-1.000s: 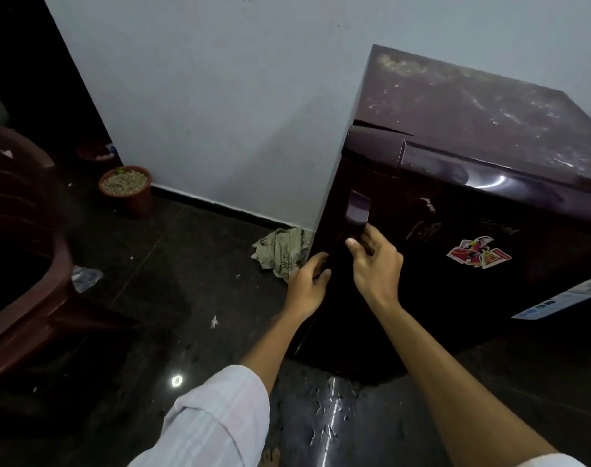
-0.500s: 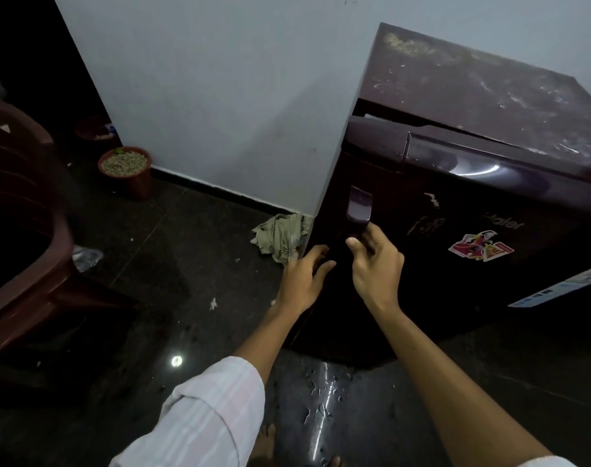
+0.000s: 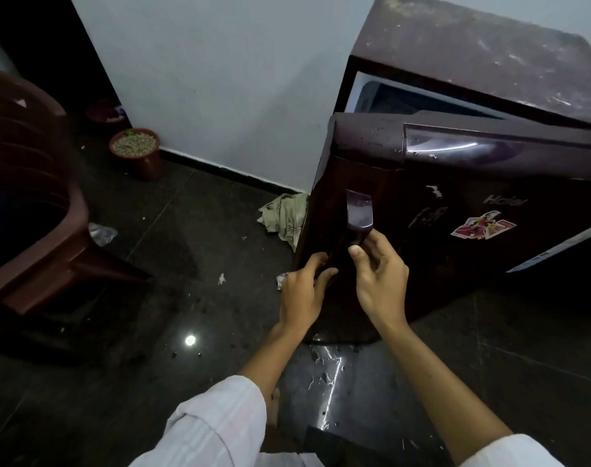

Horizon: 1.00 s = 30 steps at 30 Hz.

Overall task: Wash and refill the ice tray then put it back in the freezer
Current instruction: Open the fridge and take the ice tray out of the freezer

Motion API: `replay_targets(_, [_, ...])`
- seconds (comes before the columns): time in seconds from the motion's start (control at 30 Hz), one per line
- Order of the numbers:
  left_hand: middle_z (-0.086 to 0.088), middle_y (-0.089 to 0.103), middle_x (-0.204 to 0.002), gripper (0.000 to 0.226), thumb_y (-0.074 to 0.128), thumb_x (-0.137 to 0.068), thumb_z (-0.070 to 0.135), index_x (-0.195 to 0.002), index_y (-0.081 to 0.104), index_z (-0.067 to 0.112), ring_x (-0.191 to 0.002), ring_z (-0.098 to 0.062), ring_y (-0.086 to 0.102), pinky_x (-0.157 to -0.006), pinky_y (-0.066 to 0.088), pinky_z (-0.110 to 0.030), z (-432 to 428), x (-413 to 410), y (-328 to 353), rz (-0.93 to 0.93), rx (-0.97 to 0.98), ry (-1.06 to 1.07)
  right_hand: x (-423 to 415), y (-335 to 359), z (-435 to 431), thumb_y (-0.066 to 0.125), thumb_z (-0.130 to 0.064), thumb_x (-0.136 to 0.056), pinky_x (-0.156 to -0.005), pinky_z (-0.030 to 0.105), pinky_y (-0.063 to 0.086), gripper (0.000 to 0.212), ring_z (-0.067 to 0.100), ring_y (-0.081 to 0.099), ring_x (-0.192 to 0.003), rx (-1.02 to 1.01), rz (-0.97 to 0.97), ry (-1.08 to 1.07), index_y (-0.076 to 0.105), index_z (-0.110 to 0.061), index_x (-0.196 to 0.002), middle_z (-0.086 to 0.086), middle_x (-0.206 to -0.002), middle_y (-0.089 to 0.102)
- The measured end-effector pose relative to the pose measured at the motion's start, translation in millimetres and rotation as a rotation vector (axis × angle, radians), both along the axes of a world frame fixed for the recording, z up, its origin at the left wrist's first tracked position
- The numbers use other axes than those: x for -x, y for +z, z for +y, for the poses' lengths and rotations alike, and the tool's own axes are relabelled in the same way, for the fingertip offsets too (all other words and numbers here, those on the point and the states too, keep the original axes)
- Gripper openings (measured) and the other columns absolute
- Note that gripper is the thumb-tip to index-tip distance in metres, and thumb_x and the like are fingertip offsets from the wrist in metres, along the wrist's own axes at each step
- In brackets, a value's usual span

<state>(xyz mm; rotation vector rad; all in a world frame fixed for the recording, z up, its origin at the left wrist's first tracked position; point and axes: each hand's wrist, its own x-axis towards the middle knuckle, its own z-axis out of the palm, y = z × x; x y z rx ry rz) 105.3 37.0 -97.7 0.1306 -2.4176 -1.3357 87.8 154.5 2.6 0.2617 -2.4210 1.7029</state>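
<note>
A small dark maroon fridge [image 3: 489, 45] stands against the white wall at the right. Its door [image 3: 456, 183] is swung partly out, and a gap at the top shows the pale inner frame [image 3: 358, 92]. My right hand [image 3: 378, 274] grips the lower part of the door's handle [image 3: 358, 210]. My left hand [image 3: 304, 291] holds the door's left edge just below and left of the handle. No ice tray is in view.
A crumpled pale cloth [image 3: 284, 217] lies on the dark tiled floor by the fridge's left side. A clay pot [image 3: 135, 153] with pebbles stands by the wall. A brown plastic chair [image 3: 27, 183] fills the left. Water drops wet the floor [image 3: 324, 365] below the door.
The fridge door has swung out from nearly closed to partly open, showing the inner frame at the top. Both hands stayed on the door's handle side.
</note>
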Motion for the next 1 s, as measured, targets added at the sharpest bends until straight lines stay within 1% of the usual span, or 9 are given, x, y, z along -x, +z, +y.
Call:
replay_targets(0.13, [0.001, 0.076, -0.089, 0.037, 0.054, -0.096, 0.042, -0.121, 0.061, 0.016, -0.073, -0.011, 0.071, -0.063, 0.051, -0.018, 22, -35, 2, 0.002, 0.036, 0.058, -35, -1, 20, 0.059, -0.010, -0.096, -0.094, 0.017, 0.050, 0.032, -0.002, 0.062, -0.112, 0.021, 0.003, 0.032, 0.060, -0.011, -0.129, -0.009, -0.117, 0.068])
replay_targets(0.27, [0.002, 0.076, -0.090, 0.035, 0.053, -0.096, 0.043, -0.119, 0.060, 0.017, -0.076, -0.012, 0.072, -0.068, 0.058, -0.032, 50, -75, 7, -0.046, 0.036, 0.083, -72, -1, 44, 0.059, -0.010, -0.097, -0.089, 0.010, 0.048, 0.030, -0.009, 0.060, -0.109, 0.053, -0.010, 0.048, 0.059, -0.019, -0.126, -0.019, -0.114, 0.064])
replay_targets(0.37, [-0.002, 0.075, -0.087, 0.034, 0.052, -0.097, 0.041, -0.119, 0.058, 0.017, -0.075, -0.021, 0.072, -0.065, 0.057, -0.037, 74, -103, 9, -0.082, 0.115, 0.103, -100, -4, 65, 0.058, -0.012, -0.097, -0.088, 0.010, 0.048, 0.031, -0.010, 0.060, -0.109, 0.067, -0.022, 0.036, 0.057, -0.023, -0.125, -0.023, -0.110, 0.063])
replay_targets(0.57, [-0.002, 0.074, -0.083, 0.033, 0.050, -0.097, 0.044, -0.118, 0.055, 0.020, -0.071, -0.023, 0.071, -0.062, 0.056, -0.039, 122, -154, 15, -0.115, 0.171, 0.101, -152, -10, 109, 0.056, -0.018, -0.098, -0.089, 0.014, 0.050, 0.030, -0.004, 0.062, -0.107, 0.074, -0.041, -0.010, 0.059, -0.013, -0.128, -0.012, -0.113, 0.067])
replay_targets(0.67, [0.000, 0.073, -0.081, 0.035, 0.046, -0.097, 0.050, -0.117, 0.053, 0.022, -0.070, -0.019, 0.071, -0.062, 0.056, -0.039, 141, -173, 18, -0.139, 0.182, 0.052, -179, -9, 131, 0.054, -0.022, -0.099, -0.085, 0.011, 0.050, 0.028, -0.004, 0.063, -0.105, 0.062, -0.046, -0.036, 0.058, -0.020, -0.127, -0.013, -0.113, 0.067])
replay_targets(0.77, [0.000, 0.073, -0.082, 0.039, 0.040, -0.096, 0.053, -0.118, 0.051, 0.022, -0.071, -0.016, 0.071, -0.062, 0.057, -0.036, 161, -191, 21, -0.176, 0.198, -0.022, -203, -14, 151, 0.053, -0.029, -0.099, -0.095, 0.019, 0.049, 0.034, -0.002, 0.057, -0.117, 0.032, -0.072, -0.096, 0.055, -0.024, -0.132, -0.011, -0.126, 0.062])
replay_targets(0.83, [0.000, 0.072, -0.086, 0.036, 0.039, -0.099, 0.049, -0.122, 0.047, 0.023, -0.076, -0.014, 0.071, -0.064, 0.057, -0.031, 175, -203, 22, -0.217, 0.225, -0.080, -218, -17, 163, 0.055, -0.026, -0.098, -0.097, 0.019, 0.048, 0.035, -0.001, 0.056, -0.119, 0.036, -0.070, -0.145, 0.053, -0.024, -0.133, -0.009, -0.129, 0.059])
replay_targets(0.9, [0.001, 0.072, -0.092, 0.032, 0.042, -0.101, 0.043, -0.126, 0.043, 0.024, -0.081, -0.011, 0.070, -0.067, 0.058, -0.027, 189, -214, 24, -0.262, 0.208, -0.138, -231, -17, 174, 0.056, -0.017, -0.098, -0.093, 0.011, 0.047, 0.035, -0.003, 0.056, -0.116, 0.063, -0.087, -0.184, 0.053, -0.025, -0.132, -0.008, -0.128, 0.058])
replay_targets(1.0, [0.002, 0.070, -0.104, 0.030, 0.044, -0.102, 0.035, -0.131, 0.041, 0.028, -0.092, -0.010, 0.069, -0.078, 0.059, -0.030, 205, -230, 25, -0.339, 0.079, -0.253, -249, -17, 190, 0.055, -0.010, -0.097, -0.089, 0.008, 0.045, 0.037, -0.001, 0.057, -0.116, 0.087, -0.093, -0.266, 0.055, -0.016, -0.134, -0.007, -0.127, 0.059])
